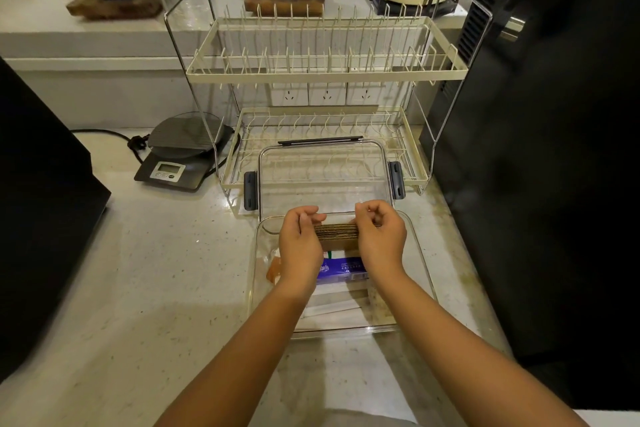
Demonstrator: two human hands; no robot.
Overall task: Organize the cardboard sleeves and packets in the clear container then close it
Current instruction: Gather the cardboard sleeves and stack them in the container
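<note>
Mid-task: our left hand (300,242) and right hand (380,235) pinch a stack of cardboard sleeves (336,233) upright inside the clear container (420,267) — packets (341,269) lie flat beside it; the lid (323,172), propped behind, remains off.

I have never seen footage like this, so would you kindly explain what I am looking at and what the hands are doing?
There is no machine here: a person wears a camera on the head, looking down at their own bare hands. The left hand and right hand together hold a stack of cardboard sleeves over an open clear container on a pale counter. A blue packet lies inside. The container's lid leans behind it against a dish rack. A kitchen scale stands to the left.
</note>
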